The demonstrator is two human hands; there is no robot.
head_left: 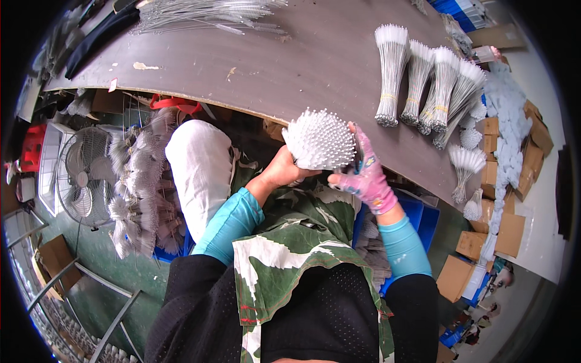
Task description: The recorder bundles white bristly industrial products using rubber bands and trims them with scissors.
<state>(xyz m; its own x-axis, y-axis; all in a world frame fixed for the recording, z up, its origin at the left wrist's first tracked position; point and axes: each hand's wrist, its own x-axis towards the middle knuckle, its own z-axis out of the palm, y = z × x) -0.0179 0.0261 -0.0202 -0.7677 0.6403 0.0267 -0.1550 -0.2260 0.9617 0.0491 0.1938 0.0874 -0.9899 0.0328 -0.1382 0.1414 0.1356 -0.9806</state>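
A dense bundle of thin tube brushes (321, 140) with white bristle heads is held over my lap, its rounded top of white tips tilted up toward the table. My left hand (283, 167), bare, is closed around the bundle's lower left side; the stems below are mostly hidden. At the bundle's right side is my right hand (370, 175) in a pink patterned glove. Its thumb and fingers are spread apart, cupped close to the brush heads; whether they touch is hard to tell.
Several tied brush bundles (392, 72) lie on the brown table (242, 66) to the right; loose brushes (206, 15) lie at its far left. A standing fan (85, 175) and hanging brushes (142, 181) are at left. Blue bins (428, 224) and cardboard boxes (455, 278) stand at right.
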